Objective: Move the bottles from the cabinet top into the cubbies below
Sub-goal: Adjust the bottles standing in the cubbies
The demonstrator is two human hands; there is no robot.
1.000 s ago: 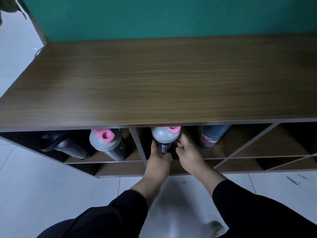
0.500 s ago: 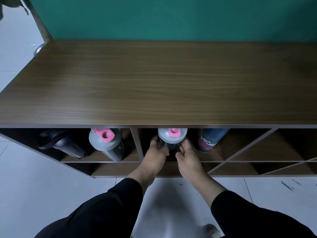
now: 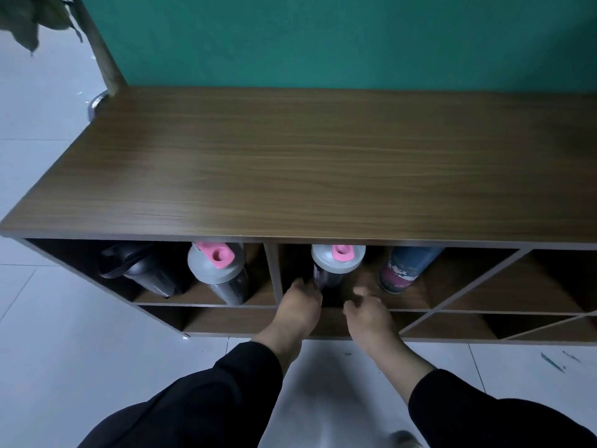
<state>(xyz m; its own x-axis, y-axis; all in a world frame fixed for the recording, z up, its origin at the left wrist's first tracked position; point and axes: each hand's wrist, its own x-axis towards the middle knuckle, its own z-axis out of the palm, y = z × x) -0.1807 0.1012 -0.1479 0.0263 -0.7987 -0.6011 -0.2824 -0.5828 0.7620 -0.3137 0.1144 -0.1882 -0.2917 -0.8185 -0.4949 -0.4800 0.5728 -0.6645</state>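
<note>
Bottles (image 3: 337, 265) fill upper cubbies; wooden cabinet top (image 3: 323, 163) bare, apparently; teal wall (image 3: 323, 37) behind.

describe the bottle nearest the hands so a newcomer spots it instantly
Start at the wooden cabinet and take the top-row cubby just right of the upright divider. The bottle stands at its left, beside a blue patterned bottle. It alone in that cubby has a grey lid with a pink cap.

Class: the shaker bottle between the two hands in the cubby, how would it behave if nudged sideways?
The shaker bottle stands tall and narrow with a wide grey lid, so it may tip rather than slide. If toppled, its round body would probably roll. The dark plastic looks stiff and smooth, perhaps a little slippery.
</note>
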